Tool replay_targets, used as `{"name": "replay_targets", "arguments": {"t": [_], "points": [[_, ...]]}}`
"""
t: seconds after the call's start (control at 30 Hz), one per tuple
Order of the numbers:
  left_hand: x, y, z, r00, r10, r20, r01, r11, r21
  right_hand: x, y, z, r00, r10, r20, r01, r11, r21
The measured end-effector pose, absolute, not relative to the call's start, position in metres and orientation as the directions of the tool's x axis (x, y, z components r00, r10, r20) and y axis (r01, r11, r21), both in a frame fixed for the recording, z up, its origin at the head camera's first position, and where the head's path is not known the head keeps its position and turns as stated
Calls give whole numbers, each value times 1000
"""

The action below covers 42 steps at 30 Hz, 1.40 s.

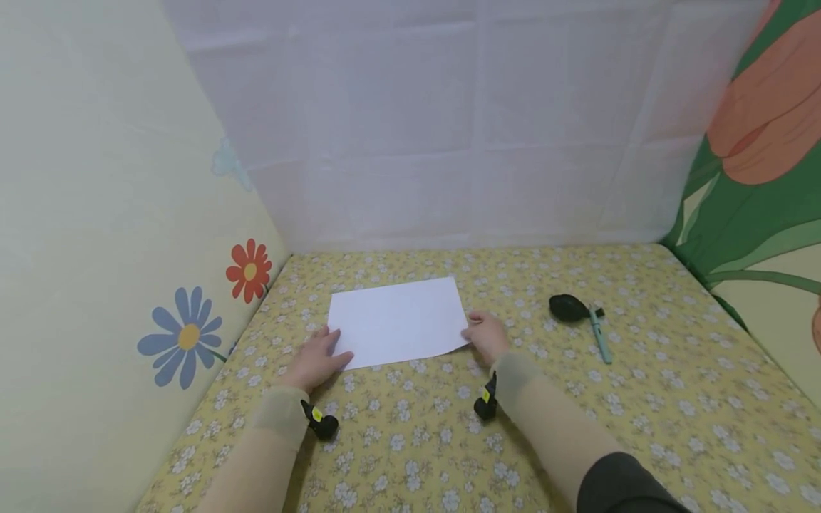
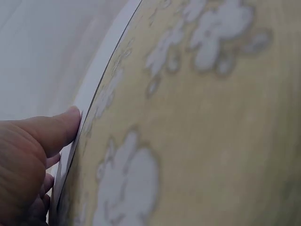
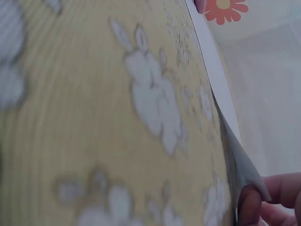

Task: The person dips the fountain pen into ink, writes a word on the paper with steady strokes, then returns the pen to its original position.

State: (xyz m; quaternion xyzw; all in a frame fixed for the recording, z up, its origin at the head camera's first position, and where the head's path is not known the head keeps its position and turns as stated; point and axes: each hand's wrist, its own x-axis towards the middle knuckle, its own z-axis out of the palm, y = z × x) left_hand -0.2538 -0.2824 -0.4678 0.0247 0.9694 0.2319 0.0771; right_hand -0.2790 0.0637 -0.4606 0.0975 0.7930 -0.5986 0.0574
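Note:
A blank white sheet of paper [image 1: 398,320] lies on the flowered cloth, its near right corner lifted a little. At its left edge rests my left hand [image 1: 317,360], fingers and thumb spread over the margin. In the left wrist view the thumb [image 2: 61,129] touches the sheet's edge from above. My right hand [image 1: 487,336] pinches the raised right corner between thumb and fingers. The right wrist view shows that corner of the paper [image 3: 242,165] bent up from the cloth, with fingertips [image 3: 282,188] on it.
To the right lie a black rubber bulb blower [image 1: 567,308] and a light teal pen-like tool [image 1: 601,335], close together. A yellow flowered cloth [image 1: 398,427] covers the table. White sheeting [image 1: 410,142] hangs behind, with flower-printed panels at both sides.

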Motion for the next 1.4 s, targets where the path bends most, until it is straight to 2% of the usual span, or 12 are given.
{"name": "replay_targets", "arguments": {"t": [0.13,0.33,0.63,0.87,1.4], "points": [[-252,-272,-465,-983,123,-135,59,913,403,-278,76,-461,-973,69,-222,232,264,-936],[-247,-256,-464,-975,163,-151,97,924,371,-278,94,-462,-969,50,-240,242,347,-906],[-243,-231,-460,-954,236,-183,146,903,405,-272,122,-459,-967,-8,-256,230,417,-880],[-240,-210,-459,-943,280,-181,194,902,386,-262,142,-457,-965,-74,-251,187,478,-858],[-241,-182,-460,-932,314,-182,230,898,374,-247,173,-453,-952,-43,-302,231,546,-805]]}}
